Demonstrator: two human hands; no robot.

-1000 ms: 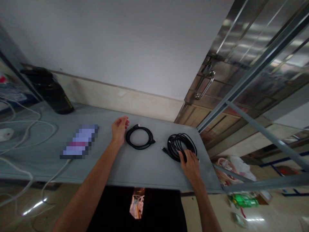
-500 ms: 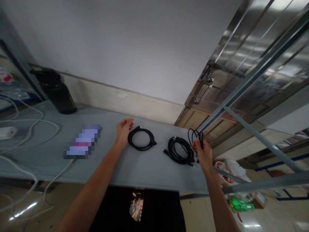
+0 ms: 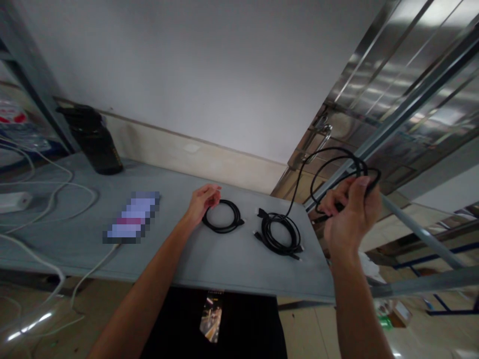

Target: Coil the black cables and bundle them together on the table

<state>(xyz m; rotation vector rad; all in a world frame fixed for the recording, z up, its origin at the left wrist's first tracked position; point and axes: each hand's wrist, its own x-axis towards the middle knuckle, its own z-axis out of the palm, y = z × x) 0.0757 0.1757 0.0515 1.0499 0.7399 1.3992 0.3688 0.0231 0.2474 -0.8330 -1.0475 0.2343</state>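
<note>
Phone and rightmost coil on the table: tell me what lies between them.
In the head view: the left hand, its forearm and another black cable coil.

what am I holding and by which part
Your right hand grips a black cable by its bunched loops. I can't tell whether your left hand holds anything.

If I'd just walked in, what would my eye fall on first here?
Probably the right hand, raised near the right end of the table, gripping a looped black cable that trails down toward a black coil. Another cable ring lies beside the left hand. Farther left are a bright pixelated screen and, farther back, a dark bottle.
</note>
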